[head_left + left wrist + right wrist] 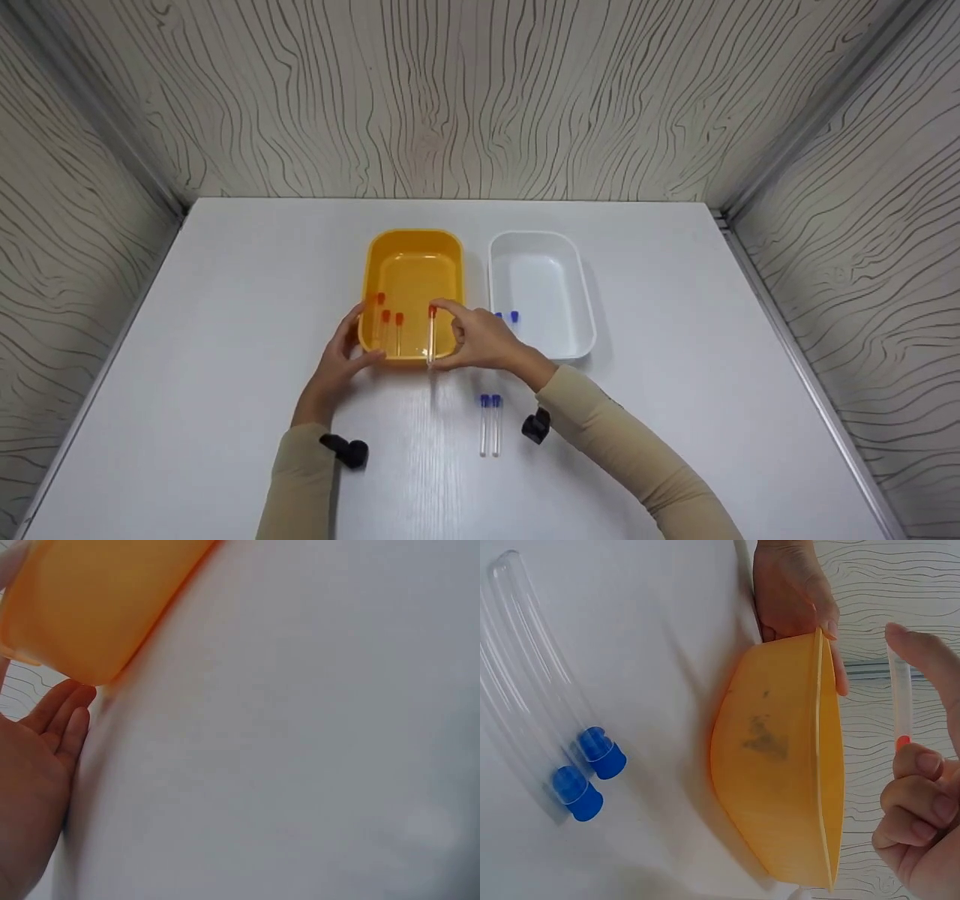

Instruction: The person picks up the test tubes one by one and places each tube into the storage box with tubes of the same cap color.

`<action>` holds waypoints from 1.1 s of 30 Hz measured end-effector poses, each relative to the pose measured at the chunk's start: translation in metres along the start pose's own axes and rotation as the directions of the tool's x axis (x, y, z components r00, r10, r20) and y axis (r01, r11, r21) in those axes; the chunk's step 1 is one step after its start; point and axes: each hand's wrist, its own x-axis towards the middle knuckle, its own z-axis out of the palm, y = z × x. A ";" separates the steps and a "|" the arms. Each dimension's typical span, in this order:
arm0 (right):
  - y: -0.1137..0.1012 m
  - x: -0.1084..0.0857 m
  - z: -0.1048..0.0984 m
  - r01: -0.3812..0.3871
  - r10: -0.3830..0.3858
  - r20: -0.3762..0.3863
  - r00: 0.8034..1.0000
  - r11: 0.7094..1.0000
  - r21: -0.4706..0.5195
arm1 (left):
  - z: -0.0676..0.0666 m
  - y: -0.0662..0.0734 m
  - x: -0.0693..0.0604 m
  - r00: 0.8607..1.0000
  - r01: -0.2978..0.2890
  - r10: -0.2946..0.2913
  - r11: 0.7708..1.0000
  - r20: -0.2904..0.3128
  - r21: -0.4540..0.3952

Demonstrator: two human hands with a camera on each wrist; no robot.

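My right hand (487, 339) holds a clear test tube with a red cap (431, 339) lengthwise between thumb and index finger, over the near edge of the yellow tray (420, 274). In the right wrist view this tube (901, 694) is apart from the tray, its red cap partly behind curled fingers. My left hand (334, 373) grips the tray's near left corner, thumb at the front wall, fingers along the left side. Inside the tray, several red-capped tubes (399, 334) lean toward the near left.
A white tray (536, 289) stands right of the yellow one, with blue-capped tubes (514, 317) at its near left, partly hidden by my right hand. Two blue-capped test tubes (490, 431) lie side by side on the white table (187, 375) in front. Wood-patterned panels (427, 97) enclose the table.
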 end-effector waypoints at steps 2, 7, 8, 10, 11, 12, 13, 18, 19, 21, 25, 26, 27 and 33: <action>0.001 0.004 0.001 0.009 -0.009 -0.003 1.000 1.000 0.010 | 0.000 -0.001 0.000 1.000 -0.014 0.014 1.000 0.004 -0.009; 0.001 0.012 0.006 -0.002 0.001 0.002 1.000 1.000 0.020 | 0.000 -0.003 0.001 1.000 -0.016 0.016 1.000 0.005 -0.015; 0.002 0.014 0.007 -0.009 0.009 0.006 1.000 1.000 0.021 | 0.000 -0.003 0.002 1.000 -0.014 0.014 1.000 0.002 -0.008; 0.002 0.017 0.009 -0.022 0.022 0.016 1.000 0.999 0.028 | 0.000 -0.003 0.002 1.000 -0.017 0.017 1.000 -0.002 -0.004; 0.003 0.019 0.010 -0.028 0.028 0.021 0.999 0.999 0.032 | 0.000 -0.003 0.002 1.000 -0.021 0.021 1.000 0.000 -0.004; 0.004 0.021 0.011 -0.036 0.035 0.026 0.999 0.999 0.034 | 0.000 -0.003 0.002 1.000 -0.027 0.027 1.000 0.002 -0.005; 0.005 0.022 0.012 -0.047 0.046 0.031 0.998 0.998 0.034 | 0.000 -0.002 0.001 1.000 -0.029 0.030 1.000 0.005 -0.007; 0.010 0.030 0.015 -0.122 0.119 0.036 0.992 0.990 0.075 | 0.001 -0.001 0.001 1.000 -0.007 0.007 1.000 0.007 -0.005; 0.011 0.032 0.015 -0.133 0.130 0.036 0.991 0.987 0.087 | 0.001 -0.002 0.001 1.000 -0.008 0.008 1.000 0.009 -0.005; 0.012 0.034 0.016 -0.139 0.137 0.034 0.990 0.985 0.104 | 0.001 -0.002 0.001 1.000 -0.011 0.011 1.000 0.008 -0.003; 0.011 0.039 0.019 -0.136 0.133 0.033 0.991 0.987 0.092 | 0.000 -0.002 0.000 1.000 -0.028 0.028 1.000 0.010 -0.007; 0.010 0.039 0.020 -0.134 0.131 0.035 0.991 0.988 0.081 | 0.000 -0.002 0.000 1.000 -0.024 0.024 1.000 0.009 -0.004; 0.009 0.040 0.021 -0.135 0.132 0.037 0.991 0.988 0.070 | 0.000 -0.002 0.000 1.000 -0.020 0.020 1.000 0.011 -0.003; 0.003 0.046 0.025 -0.152 0.149 0.049 0.988 0.987 0.057 | -0.001 -0.002 0.001 1.000 -0.012 0.012 1.000 0.012 0.002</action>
